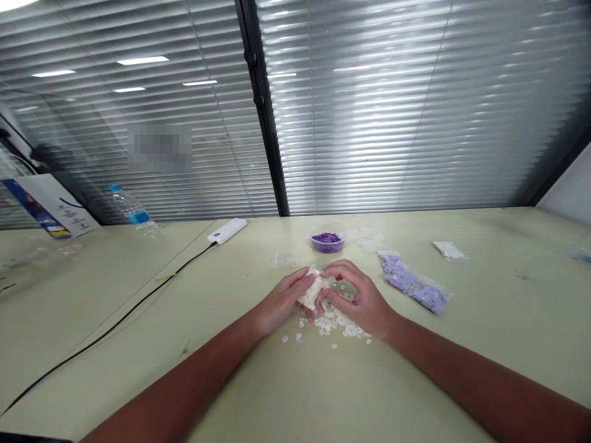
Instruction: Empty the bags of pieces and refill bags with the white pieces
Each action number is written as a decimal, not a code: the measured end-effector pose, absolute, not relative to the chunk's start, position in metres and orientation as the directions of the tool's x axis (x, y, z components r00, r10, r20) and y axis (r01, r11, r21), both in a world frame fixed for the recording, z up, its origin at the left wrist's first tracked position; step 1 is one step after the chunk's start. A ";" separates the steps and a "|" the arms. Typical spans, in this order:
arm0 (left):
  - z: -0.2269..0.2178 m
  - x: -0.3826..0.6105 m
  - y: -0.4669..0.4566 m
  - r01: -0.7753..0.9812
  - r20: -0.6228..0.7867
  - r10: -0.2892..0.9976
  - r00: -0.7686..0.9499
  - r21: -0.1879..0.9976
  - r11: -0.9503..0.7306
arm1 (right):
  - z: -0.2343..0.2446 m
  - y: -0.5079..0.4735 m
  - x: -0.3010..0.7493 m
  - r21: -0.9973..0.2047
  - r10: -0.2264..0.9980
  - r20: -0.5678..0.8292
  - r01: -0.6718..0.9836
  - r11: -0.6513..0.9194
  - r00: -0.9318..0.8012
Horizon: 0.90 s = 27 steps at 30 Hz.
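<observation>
Between my two hands is a clear plastic bag of small white pieces point(314, 291). My left hand point(281, 301) is closed on the bag's left side, thumb on top. My right hand point(362, 298) curves round its right side, with thumb and fingers bent against the plastic. Under and just in front of the hands, loose white square pieces point(339, 323) lie in a scattered pile on the table. Farther back stands a clear round bowl point(327, 247) holding dark purple pieces. The fingers partly cover the bag.
Light purple packets point(413, 283) lie to the right, with a small white packet point(449, 251) beyond. A flat clear square of plastic point(285, 260) is left of the bowl. At the back left are a white power bank point(228, 231) with a black cable point(133, 312) and a water bottle point(133, 212).
</observation>
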<state>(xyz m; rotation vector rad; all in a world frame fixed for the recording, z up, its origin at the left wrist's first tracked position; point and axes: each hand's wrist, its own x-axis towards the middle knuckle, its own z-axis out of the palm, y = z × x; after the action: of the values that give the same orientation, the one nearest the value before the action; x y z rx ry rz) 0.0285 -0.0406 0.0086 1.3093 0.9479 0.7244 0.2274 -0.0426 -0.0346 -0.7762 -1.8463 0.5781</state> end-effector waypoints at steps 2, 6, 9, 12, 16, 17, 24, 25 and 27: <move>0.009 0.028 -0.040 0.090 -0.172 0.866 0.469 0.985 0.147 | -0.034 -0.043 0.228 -0.710 0.763 0.599 0.279 0.647 -0.244; 0.007 0.027 -0.038 0.108 -0.178 0.863 0.473 0.984 0.144 | -0.035 -0.041 0.229 -0.698 0.748 0.620 0.269 0.664 -0.238; 0.007 0.026 -0.038 0.127 -0.179 0.849 0.497 0.983 0.133 | -0.036 -0.041 0.229 -0.725 0.751 0.598 0.210 0.656 -0.279; 0.007 0.027 -0.038 0.136 -0.166 0.847 0.504 0.984 0.112 | -0.036 -0.042 0.230 -0.781 0.793 0.550 0.175 0.599 -0.262; 0.008 0.027 -0.039 0.157 -0.157 0.853 0.498 0.983 0.090 | -0.033 -0.043 0.232 -0.813 0.819 0.519 0.155 0.562 -0.245; 0.008 0.027 -0.040 0.168 -0.163 0.851 0.499 0.982 0.089 | -0.032 -0.043 0.232 -0.809 0.813 0.523 0.151 0.568 -0.258; 0.008 0.024 -0.041 0.234 -0.210 0.837 0.505 0.967 0.102 | -0.028 -0.041 0.234 -0.839 0.810 0.460 0.122 0.531 -0.364; 0.008 0.024 -0.041 0.245 -0.211 0.836 0.507 0.965 0.095 | -0.028 -0.041 0.235 -0.848 0.816 0.434 0.133 0.513 -0.383; 0.008 0.024 -0.041 0.262 -0.210 0.834 0.511 0.962 0.082 | -0.029 -0.039 0.237 -0.864 0.825 0.386 0.153 0.480 -0.412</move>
<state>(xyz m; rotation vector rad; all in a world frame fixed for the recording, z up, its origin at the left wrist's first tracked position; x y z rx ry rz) 0.0236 -0.0406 0.0081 1.4716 1.0046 0.5583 0.2373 -0.0392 -0.0287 -0.8196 -1.8561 0.9716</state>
